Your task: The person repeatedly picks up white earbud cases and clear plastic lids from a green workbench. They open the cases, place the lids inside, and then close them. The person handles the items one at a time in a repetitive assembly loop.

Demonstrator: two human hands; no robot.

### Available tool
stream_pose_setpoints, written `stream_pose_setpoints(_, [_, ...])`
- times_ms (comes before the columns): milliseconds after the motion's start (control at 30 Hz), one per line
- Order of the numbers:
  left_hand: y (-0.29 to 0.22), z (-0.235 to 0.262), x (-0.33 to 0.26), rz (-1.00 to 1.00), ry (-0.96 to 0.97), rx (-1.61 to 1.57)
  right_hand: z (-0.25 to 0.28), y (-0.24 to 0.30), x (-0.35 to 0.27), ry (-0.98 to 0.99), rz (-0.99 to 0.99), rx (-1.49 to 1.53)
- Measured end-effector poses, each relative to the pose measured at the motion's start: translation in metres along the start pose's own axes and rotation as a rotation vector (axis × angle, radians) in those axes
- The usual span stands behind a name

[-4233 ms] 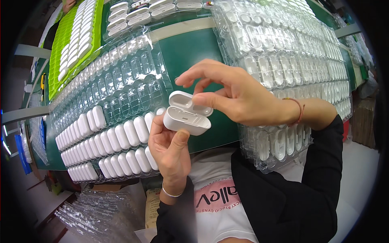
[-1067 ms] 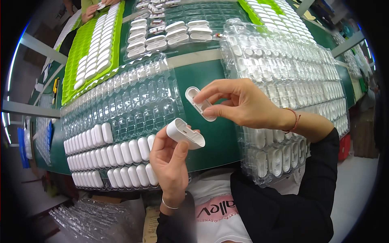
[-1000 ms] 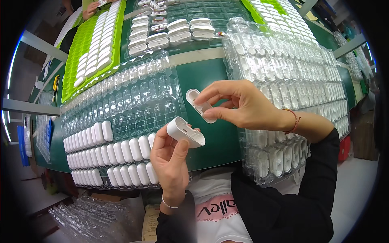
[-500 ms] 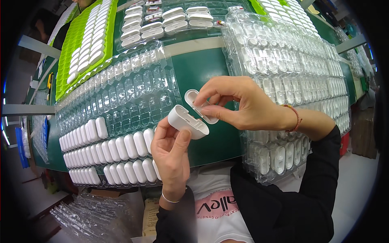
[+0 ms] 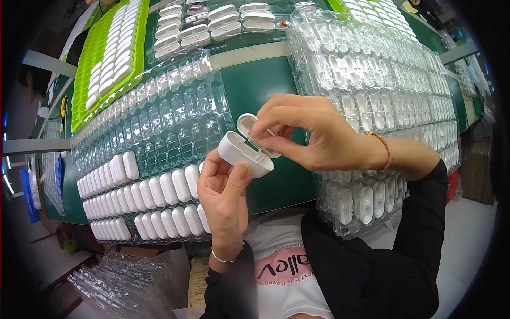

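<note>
My left hand (image 5: 226, 199) grips a white earbud case body (image 5: 243, 156), thumb on its front and fingers behind, its hollow top facing up and to the right. The thumb and fingers of my right hand (image 5: 313, 133) pinch a white oval case lid (image 5: 247, 125), hollow side toward me. The lid sits just behind the body's upper edge. Whether the two parts touch is hard to tell, as my right fingers cover much of the lid. Beside my left hand lies a transparent tray (image 5: 175, 133) partly filled with rows of white case parts (image 5: 158, 194).
Stacked transparent trays (image 5: 366, 69) holding case parts stand at the right. Open white cases (image 5: 223, 24) lie at the back. A bright green tray (image 5: 79, 101) with white pieces is far left on the green table (image 5: 260, 80). Plastic trays (image 5: 122, 287) lie below the front edge.
My right hand has brought the lid slightly left, closer to the case body. My left hand still holds the body, raised a little. The whole view has shifted slightly.
</note>
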State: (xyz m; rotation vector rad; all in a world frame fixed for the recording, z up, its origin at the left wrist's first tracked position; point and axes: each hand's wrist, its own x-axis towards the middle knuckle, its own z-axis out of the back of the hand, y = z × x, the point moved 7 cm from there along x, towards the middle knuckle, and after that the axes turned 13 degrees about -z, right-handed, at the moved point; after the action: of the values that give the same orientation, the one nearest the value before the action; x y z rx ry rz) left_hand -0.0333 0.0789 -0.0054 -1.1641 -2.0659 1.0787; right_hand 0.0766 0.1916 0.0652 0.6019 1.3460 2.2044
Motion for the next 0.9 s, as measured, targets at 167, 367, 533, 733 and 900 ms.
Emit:
stream_pose_setpoints(167, [0.0,-0.001,0.001,0.001,0.016,0.02,-0.001,0.0,-0.002,-0.018,0.03,-0.013])
stream_pose_setpoints(367, [-0.003,-0.004,0.001,-0.032,0.018,0.056,-0.004,0.003,-0.006,-0.049,0.1,-0.13])
stream_pose_setpoints(533, [-0.003,-0.004,-0.001,-0.052,0.002,0.106,-0.008,0.01,-0.012,-0.056,0.191,-0.335])
stream_pose_setpoints(733, [-0.006,-0.002,-0.003,-0.161,0.065,0.219,-0.012,0.014,-0.016,-0.066,0.269,-0.34])
stream_pose_setpoints(900, [-0.001,0.002,0.0,-0.054,-0.023,0.084,-0.008,0.005,-0.012,-0.05,0.21,-0.246])
